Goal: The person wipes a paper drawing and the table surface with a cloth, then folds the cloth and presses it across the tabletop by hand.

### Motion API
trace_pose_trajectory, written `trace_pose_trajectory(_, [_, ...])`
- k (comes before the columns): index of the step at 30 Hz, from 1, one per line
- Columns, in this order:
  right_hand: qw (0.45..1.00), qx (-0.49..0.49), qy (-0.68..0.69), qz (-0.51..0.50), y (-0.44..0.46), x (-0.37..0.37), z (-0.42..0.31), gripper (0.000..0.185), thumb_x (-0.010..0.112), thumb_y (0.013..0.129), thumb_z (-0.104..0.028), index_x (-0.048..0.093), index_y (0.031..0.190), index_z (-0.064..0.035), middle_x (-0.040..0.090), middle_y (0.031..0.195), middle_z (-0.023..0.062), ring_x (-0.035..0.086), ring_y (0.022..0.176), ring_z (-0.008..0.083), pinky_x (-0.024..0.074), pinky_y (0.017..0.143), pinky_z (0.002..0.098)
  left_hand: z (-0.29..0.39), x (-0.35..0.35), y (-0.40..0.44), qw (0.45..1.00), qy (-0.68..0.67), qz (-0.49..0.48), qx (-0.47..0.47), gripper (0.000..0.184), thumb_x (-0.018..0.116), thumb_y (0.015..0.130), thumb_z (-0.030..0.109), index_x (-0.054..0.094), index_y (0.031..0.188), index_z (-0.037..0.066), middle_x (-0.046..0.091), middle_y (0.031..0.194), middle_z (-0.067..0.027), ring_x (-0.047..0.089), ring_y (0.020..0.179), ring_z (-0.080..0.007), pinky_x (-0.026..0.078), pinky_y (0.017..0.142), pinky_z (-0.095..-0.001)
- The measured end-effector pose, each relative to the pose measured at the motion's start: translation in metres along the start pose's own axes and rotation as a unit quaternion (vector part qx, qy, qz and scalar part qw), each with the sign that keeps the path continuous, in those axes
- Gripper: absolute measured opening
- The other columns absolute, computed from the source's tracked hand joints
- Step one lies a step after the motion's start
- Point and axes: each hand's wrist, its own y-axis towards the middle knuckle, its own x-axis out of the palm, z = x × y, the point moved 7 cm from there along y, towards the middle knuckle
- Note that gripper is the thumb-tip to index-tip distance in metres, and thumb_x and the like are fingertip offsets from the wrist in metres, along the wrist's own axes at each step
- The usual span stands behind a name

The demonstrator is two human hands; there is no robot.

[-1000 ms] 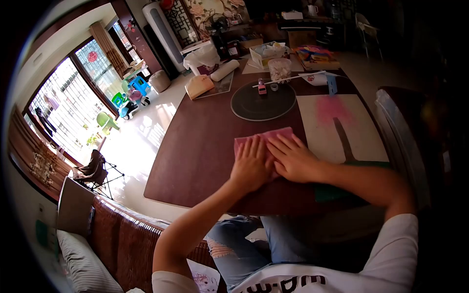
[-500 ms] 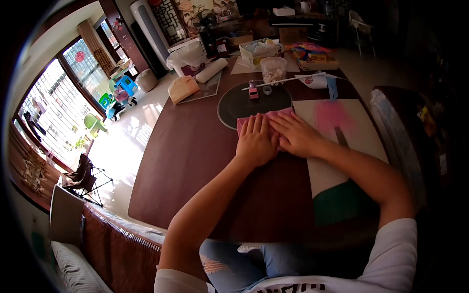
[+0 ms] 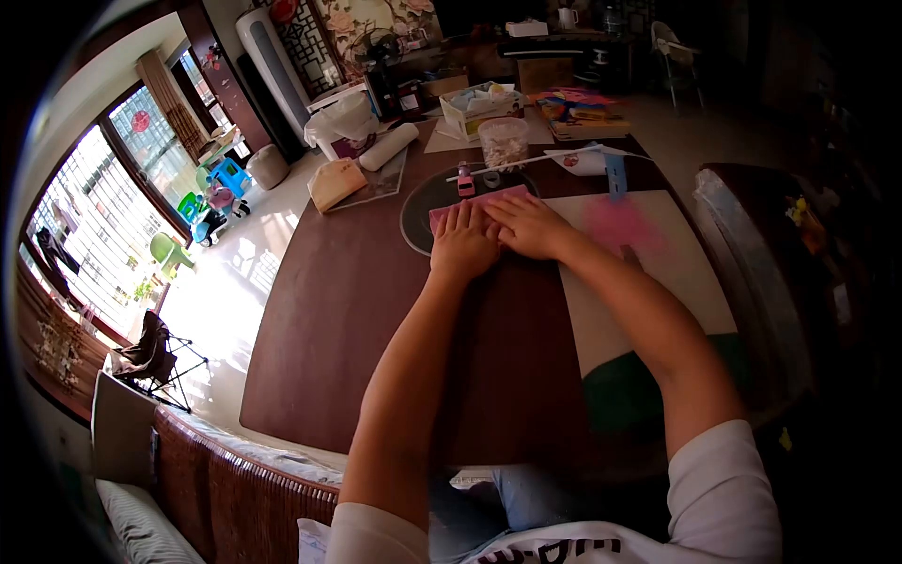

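My left hand [image 3: 466, 246] lies flat with its fingers stretched over a folded pink sheet [image 3: 488, 197], paper or thin cloth. Beside it, my right hand [image 3: 530, 228] presses on the sheet's right part, fingers extended and the two hands touching or nearly so. The sheet rests at the near edge of a dark round mat [image 3: 416, 224], its lower side hidden under my hands. Just beyond it stand a small pink bottle-like item [image 3: 465, 180] and a small grey ring [image 3: 490, 178]. My right forearm crosses a pale sheet [image 3: 601, 320] bearing a pink patch and a green area.
On the table [image 3: 329, 310], a clear tub of white bits [image 3: 505, 146], a thin white stick [image 3: 526, 161] and a blue strip [image 3: 615, 175] lie beyond my hands. Farther back are a white roll [image 3: 389, 148], a box [image 3: 479, 111] and colourful books [image 3: 583, 113].
My hands have pushed forward, away from me, and lie flatter on the pink sheet, which now appears narrower. The camera view has shifted slightly.
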Motion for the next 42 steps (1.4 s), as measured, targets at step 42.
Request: trace_pose_trajectory(42, [0.973, 0.213, -0.055, 0.070, -0.399, -0.123, -0.027, 0.044, 0.039, 0.089, -0.006, 0.044, 0.131, 0.0056, 0.043, 0.138, 0.0201, 0.036, 0.133, 0.0327, 0.0173, 0.115, 0.0474, 0.353, -0.053, -0.155, 0.971, -0.164, 0.018, 0.173, 0.057, 0.036, 0.095, 0.037, 0.042, 0.135, -0.004, 0.038, 0.142, -0.0220, 0.031, 0.135, -0.0351, 0.016, 0.113, -0.0458])
